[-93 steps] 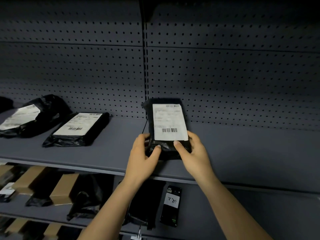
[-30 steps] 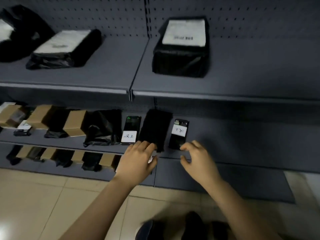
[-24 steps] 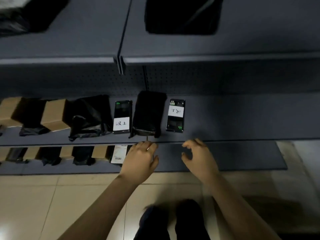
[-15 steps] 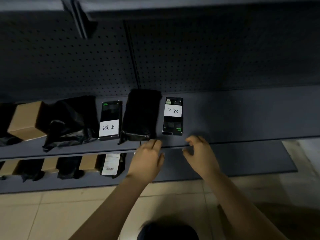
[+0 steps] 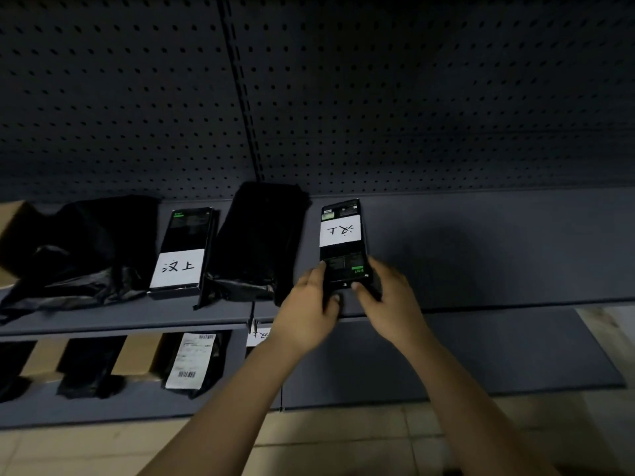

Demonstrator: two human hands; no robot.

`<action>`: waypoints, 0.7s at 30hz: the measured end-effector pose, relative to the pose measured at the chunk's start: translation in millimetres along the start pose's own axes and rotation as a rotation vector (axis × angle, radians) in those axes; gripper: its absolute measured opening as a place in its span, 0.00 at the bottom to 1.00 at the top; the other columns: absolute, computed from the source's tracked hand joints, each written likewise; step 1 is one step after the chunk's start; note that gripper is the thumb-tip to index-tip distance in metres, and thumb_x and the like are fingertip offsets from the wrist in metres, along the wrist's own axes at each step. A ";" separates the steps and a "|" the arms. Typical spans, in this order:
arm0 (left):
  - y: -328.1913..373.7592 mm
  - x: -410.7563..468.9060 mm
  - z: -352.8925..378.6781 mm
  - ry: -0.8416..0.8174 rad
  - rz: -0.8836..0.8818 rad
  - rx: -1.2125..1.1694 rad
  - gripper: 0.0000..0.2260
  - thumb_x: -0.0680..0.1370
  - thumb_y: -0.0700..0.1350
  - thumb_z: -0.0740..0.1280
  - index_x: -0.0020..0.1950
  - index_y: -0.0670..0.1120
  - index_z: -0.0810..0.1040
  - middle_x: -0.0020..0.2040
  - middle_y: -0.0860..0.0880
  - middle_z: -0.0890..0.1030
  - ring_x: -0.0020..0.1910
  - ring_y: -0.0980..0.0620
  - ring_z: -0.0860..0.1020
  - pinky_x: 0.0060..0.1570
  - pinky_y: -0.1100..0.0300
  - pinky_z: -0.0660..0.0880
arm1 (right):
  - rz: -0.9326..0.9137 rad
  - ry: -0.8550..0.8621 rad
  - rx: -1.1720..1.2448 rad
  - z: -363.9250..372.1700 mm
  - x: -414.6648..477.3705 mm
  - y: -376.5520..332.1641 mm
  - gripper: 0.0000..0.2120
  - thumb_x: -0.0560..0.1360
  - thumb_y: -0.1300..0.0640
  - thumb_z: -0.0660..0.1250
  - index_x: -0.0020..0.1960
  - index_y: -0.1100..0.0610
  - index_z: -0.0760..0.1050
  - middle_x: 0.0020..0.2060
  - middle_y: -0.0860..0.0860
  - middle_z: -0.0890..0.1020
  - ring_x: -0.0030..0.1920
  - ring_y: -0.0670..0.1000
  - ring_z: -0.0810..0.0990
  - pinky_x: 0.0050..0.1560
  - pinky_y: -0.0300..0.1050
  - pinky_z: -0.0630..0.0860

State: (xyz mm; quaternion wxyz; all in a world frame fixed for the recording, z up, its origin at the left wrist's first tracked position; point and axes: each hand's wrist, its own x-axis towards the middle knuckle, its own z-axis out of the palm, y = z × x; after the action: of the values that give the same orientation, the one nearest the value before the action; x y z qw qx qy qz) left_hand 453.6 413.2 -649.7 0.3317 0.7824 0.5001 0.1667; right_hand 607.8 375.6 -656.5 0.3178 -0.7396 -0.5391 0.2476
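Both hands, left and right, pinch the box's 6 o'clock end; black box, white handwritten label.

First black box, white label: handwritten 汉上; second black box, its white label: same characters, upside down; shipping label: barcode, print too small to read.

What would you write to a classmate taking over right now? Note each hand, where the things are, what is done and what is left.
Hands: left hand and right hand each grip the near end of the slim black box, one per side.
Box: on the shelf, right of the black bag, white label upside down.
Done: grip taken. Left: probably lift it out.
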 end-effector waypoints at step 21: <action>-2.4 -23.2 11.1 0.130 -0.139 -0.355 0.18 0.79 0.50 0.58 0.69 0.54 0.71 0.62 0.52 0.78 0.64 0.53 0.73 0.64 0.51 0.72 | 0.018 -0.003 0.176 7.4 -26.5 0.9 0.14 0.78 0.55 0.66 0.64 0.54 0.77 0.57 0.48 0.82 0.57 0.46 0.80 0.57 0.39 0.75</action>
State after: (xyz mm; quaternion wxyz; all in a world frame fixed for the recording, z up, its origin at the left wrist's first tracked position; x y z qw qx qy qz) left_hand 448.2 389.3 -657.7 0.4422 0.6628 0.5360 0.2790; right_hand 595.3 351.6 -661.5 0.3785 -0.7133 -0.5093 0.2977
